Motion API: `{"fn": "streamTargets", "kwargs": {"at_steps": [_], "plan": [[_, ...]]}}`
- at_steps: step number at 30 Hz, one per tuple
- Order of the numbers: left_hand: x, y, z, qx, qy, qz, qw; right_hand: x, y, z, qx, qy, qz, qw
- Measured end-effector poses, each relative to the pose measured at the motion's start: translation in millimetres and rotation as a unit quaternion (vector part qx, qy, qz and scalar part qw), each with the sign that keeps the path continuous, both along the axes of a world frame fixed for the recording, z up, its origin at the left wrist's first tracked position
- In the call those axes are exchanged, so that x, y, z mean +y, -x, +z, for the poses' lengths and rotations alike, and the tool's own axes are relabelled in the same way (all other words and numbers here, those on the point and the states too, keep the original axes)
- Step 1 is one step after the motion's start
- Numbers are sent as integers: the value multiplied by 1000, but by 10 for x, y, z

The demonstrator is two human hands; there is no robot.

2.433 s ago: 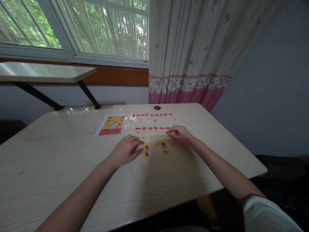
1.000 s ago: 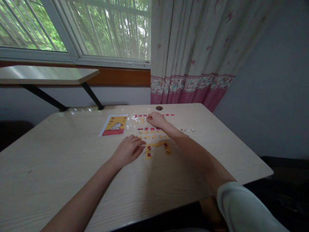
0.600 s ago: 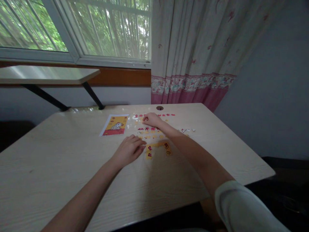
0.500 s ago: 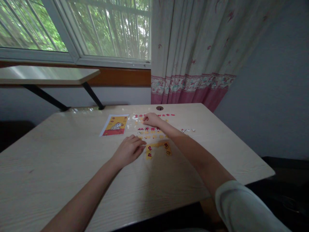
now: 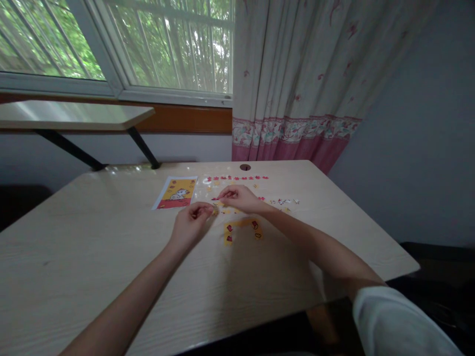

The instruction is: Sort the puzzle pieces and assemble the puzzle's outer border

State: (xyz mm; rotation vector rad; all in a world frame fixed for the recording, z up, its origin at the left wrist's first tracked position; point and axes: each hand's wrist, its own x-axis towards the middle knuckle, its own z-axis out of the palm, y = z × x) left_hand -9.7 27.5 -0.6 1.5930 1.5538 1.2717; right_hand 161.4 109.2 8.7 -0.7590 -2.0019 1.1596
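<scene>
My left hand (image 5: 192,219) is closed, thumb and fingers pressed together at the left end of the rows of puzzle pieces. A small yellow puzzle piece (image 5: 214,212) shows at its fingertips; whether it is gripped or lies on the table I cannot tell. Just right of it, my right hand (image 5: 238,199) hangs over the middle rows in a pinch. Anything between those fingertips is too small to make out. Nearer to me lies a joined yellow puzzle section (image 5: 228,233) with red and yellow designs, shaped like an upside-down U.
A picture card (image 5: 176,194) with a white animal on yellow and red lies to the left. Behind my hands runs a row of red pieces (image 5: 241,178). White pieces (image 5: 284,201) lie right. A raised shelf (image 5: 74,116) stands at the back left, and a cable hole (image 5: 245,167) sits near the back edge.
My right hand has come back toward me from the far yellow pieces, nearer my left hand. My left hand has moved slightly, its fingers now curled into a pinch.
</scene>
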Motion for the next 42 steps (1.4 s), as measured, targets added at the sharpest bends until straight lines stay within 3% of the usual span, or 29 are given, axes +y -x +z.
{"fn": "streamTargets", "kwargs": {"at_steps": [3,6,10,14,19,22,26,31,37,42], "plan": [[-25,-66,16,-55,23,-51,997,-168,-48,-21,51,108,-24,993],[-59,-122,12,-66,30,-47,996,-293,-66,-42,81,171,-45,981],[-63,-131,-13,-60,25,-27,997,-404,-82,-54,90,186,-62,976],[-63,-124,-15,-59,39,-53,996,-426,-102,-77,80,179,-37,980],[-90,-165,45,-92,65,-90,989,-399,-103,-66,68,121,-39,990],[-92,-185,72,-153,60,-79,983,-429,-99,-25,59,74,-73,993],[-82,-178,82,-205,56,-23,977,-498,-123,7,-1,-73,-141,987],[-95,-176,99,-191,56,-19,980,-527,-157,-5,-56,-226,-162,959],[-108,-186,92,-189,55,-41,980,-534,-182,-15,-73,-279,-158,944],[-96,-188,88,-211,56,-22,976,-559,-201,0,-75,-302,-131,941]]}}
